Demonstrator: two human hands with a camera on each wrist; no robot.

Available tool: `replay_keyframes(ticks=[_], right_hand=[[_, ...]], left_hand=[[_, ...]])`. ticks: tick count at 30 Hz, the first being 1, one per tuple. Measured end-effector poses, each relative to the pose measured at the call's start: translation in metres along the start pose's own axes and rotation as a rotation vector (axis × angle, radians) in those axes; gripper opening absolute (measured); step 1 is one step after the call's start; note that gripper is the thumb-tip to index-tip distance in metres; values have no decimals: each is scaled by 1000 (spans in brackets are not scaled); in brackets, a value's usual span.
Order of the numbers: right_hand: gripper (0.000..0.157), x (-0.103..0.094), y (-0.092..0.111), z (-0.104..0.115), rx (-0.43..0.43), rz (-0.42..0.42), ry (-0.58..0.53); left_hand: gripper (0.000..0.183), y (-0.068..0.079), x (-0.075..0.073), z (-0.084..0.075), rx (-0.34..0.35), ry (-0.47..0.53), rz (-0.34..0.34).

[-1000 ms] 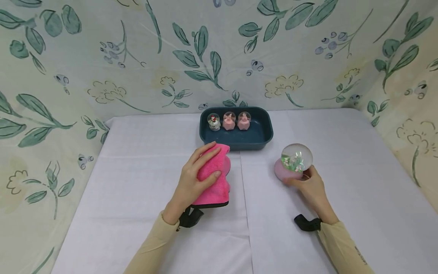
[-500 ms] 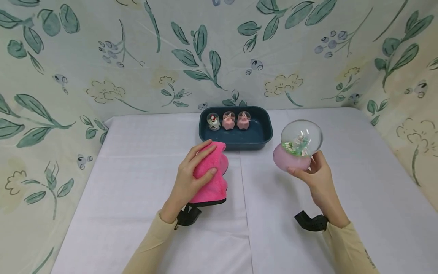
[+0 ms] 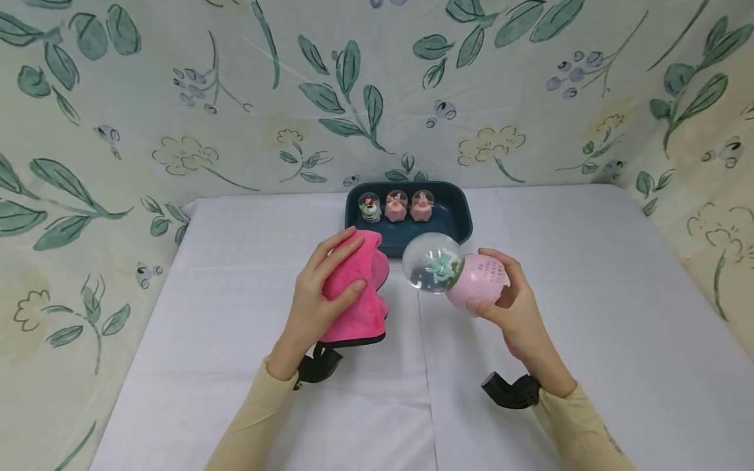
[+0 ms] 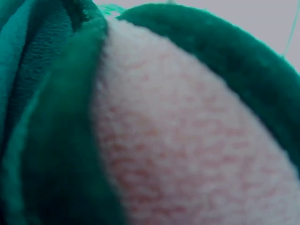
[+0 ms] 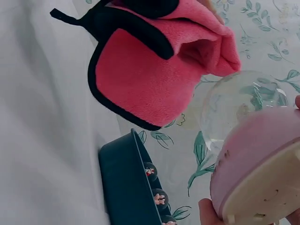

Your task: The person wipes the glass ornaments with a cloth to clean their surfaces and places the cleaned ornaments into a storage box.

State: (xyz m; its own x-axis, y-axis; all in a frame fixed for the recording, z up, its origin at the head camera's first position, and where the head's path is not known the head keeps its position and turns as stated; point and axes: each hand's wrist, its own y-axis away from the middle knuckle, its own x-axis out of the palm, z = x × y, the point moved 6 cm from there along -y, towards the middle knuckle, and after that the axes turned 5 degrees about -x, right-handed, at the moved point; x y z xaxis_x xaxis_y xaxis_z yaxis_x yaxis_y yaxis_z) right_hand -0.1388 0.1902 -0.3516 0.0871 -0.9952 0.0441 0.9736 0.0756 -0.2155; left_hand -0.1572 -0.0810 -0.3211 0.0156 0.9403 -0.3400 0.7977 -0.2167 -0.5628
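Observation:
My left hand [image 3: 315, 291] grips a folded pink cloth [image 3: 356, 307] with black edging, held over the table left of centre. My right hand [image 3: 521, 320] holds a large snow globe by its pink base [image 3: 478, 281]. The globe is tipped on its side, so its clear dome [image 3: 432, 261] with a green figure inside points left toward the cloth, with a gap between them. In the right wrist view the pale underside [image 5: 262, 192] of the base shows, and the cloth [image 5: 145, 79] hangs beyond. A blurred close-up of fuzzy material fills the left wrist view.
At the back of the white-covered table [image 3: 235, 261] stands a dark blue tray [image 3: 450, 209]. It holds three small snow globes: one white-based [image 3: 370, 207] and two pink-based [image 3: 421, 205]. A leaf-patterned curtain [image 3: 247, 98] surrounds the table.
The right hand has raised the snow globe, carried it leftward and turned it from nearly upright onto its side. The left hand with the cloth has shifted slightly left and up.

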Motion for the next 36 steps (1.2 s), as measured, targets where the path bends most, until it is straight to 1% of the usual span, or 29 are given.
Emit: replay_keyframes(ticks=[4, 7, 10, 13, 16, 19, 23, 26, 28, 30, 33, 34, 35, 36], right_hand=[[71, 9, -3, -3, -6, 38, 137], [73, 14, -5, -5, -16, 58, 222], [75, 19, -8, -7, -20, 80, 282], [76, 23, -8, -7, -40, 100, 345], [76, 28, -8, -6, -87, 120, 390], [77, 32, -8, -3, -146, 123, 407], [78, 34, -6, 2, -218, 93, 449], [80, 34, -5, 5, -269, 58, 492], [81, 34, -3, 7, -296, 32, 502], [81, 34, -2, 8, -319, 8, 506], [82, 34, -1, 12, -356, -25, 486], [81, 37, 0, 18, -370, -34, 479], [80, 39, 1, 24, -390, -44, 469], [79, 42, 2, 30, -413, -52, 462]], left_hand=[[53, -2, -1, -8, 44, -17, 4], [54, -5, 2, -17, 82, -28, 14], [57, -10, 8, -26, 110, -43, 35], [59, -14, 18, -32, 130, -91, 78], [59, -18, 29, -35, 138, -178, 135], [59, -20, 40, -32, 120, -299, 197], [60, -22, 53, -25, 96, -491, 294], [59, -22, 59, -21, 77, -585, 333], [58, -22, 60, -20, 88, -615, 334], [55, -21, 61, -22, 125, -623, 320], [52, -20, 60, -26, 198, -639, 270], [52, -20, 59, -27, 211, -633, 251], [52, -21, 58, -27, 206, -614, 234], [53, -22, 57, -26, 181, -583, 227]])
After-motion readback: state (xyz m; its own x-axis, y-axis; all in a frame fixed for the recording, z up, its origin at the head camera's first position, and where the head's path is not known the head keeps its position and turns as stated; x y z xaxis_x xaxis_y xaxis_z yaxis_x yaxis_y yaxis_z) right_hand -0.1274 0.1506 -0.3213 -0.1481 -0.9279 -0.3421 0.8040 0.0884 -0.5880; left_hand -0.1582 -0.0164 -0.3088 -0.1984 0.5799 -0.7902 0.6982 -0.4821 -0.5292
